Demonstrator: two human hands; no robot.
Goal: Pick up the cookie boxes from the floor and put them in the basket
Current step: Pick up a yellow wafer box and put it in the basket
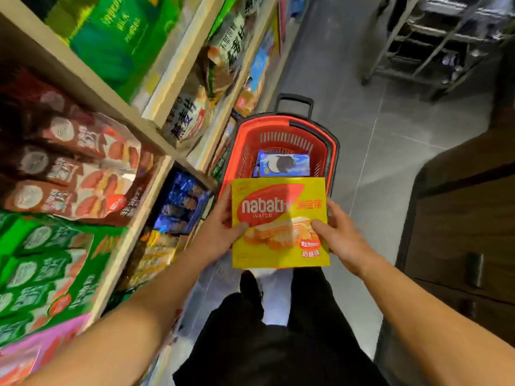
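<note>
Left hand [220, 232] and right hand [338, 232] each pinch a side edge of the yellow wafer box [280, 222], thumbs on its face, fingers behind, likely to keep the flat, glossy cardboard level above the near rim of the red basket [242, 160]. The slotted plastic basket sits on the grey tile floor [390, 135] and holds a blue cookie box [284, 164]

Both hands hold a yellow wafer box [280, 222] face up by its side edges, the left hand [220, 232] and right hand [338, 235] with thumbs on top. Beyond it a red basket [331, 143] stands on the grey floor [390, 135], holding a blue cookie box [284, 164], beside the snack shelves [156, 146].
</note>
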